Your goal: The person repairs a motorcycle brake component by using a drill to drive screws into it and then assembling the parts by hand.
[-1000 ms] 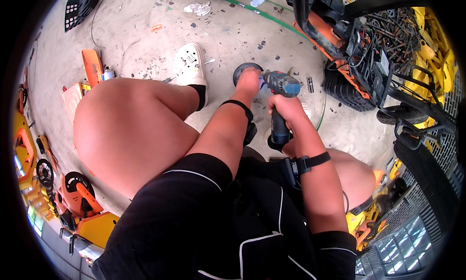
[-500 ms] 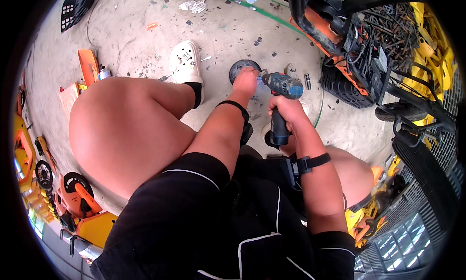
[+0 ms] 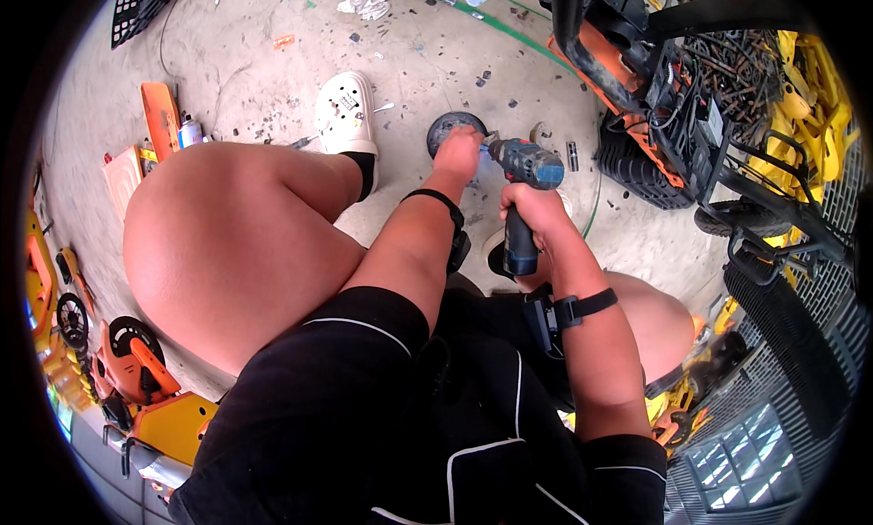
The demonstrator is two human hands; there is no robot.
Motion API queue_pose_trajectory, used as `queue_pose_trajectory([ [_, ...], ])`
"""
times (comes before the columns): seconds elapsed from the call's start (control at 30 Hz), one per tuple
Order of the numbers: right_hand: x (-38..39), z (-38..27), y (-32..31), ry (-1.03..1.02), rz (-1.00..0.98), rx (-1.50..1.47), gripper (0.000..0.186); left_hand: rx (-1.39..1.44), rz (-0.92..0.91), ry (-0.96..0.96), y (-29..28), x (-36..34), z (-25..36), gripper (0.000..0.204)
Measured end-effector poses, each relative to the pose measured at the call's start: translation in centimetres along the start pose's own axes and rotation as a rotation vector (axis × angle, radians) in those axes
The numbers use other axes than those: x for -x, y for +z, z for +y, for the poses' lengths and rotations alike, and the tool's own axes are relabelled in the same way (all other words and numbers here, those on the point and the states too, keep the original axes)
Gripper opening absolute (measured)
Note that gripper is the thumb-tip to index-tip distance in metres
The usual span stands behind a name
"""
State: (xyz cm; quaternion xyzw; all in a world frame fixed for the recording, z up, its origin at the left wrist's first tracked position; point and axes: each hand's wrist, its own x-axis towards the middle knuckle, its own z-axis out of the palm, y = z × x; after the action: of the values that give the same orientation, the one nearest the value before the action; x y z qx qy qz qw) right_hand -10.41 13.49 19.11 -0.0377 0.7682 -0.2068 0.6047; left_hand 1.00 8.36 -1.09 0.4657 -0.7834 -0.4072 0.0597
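My right hand (image 3: 536, 206) is wrapped around the grip of a blue and black cordless drill (image 3: 523, 161). The drill lies level, its chuck toward the left and a blue light glowing under its front. My left hand (image 3: 457, 154) has its fingers closed at the near right rim of a small black wheel (image 3: 443, 127) on the floor. Drill tip and left fingers meet there; the exact spot where the bit touches is hidden by the hand.
On the right stands a scooter frame (image 3: 627, 88) with a black ribbed basket (image 3: 641, 166), beside piled yellow parts (image 3: 809, 116). Small debris litters the concrete. A spray can (image 3: 190, 132) and orange panel (image 3: 161, 120) lie left, past my knee; orange scooters (image 3: 132, 366) stand lower left.
The view has shifted slightly. The drill and both hands keep nearly the same place at the wheel, with the drill only a touch further left.
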Motion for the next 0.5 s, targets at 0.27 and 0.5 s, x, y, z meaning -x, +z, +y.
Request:
queue_pose_trajectory([
  [0.27, 0.4, -1.0, 0.2, 0.026, -0.002, 0.052, 0.012, 0.022, 0.019, -0.011, 0.2, 0.0, -0.2, 0.03],
  [0.5, 0.1, -0.9, 0.1, 0.035, 0.006, 0.067, 0.009, 0.012, 0.009, 0.007, -0.3, 0.2, 0.1, 0.029],
])
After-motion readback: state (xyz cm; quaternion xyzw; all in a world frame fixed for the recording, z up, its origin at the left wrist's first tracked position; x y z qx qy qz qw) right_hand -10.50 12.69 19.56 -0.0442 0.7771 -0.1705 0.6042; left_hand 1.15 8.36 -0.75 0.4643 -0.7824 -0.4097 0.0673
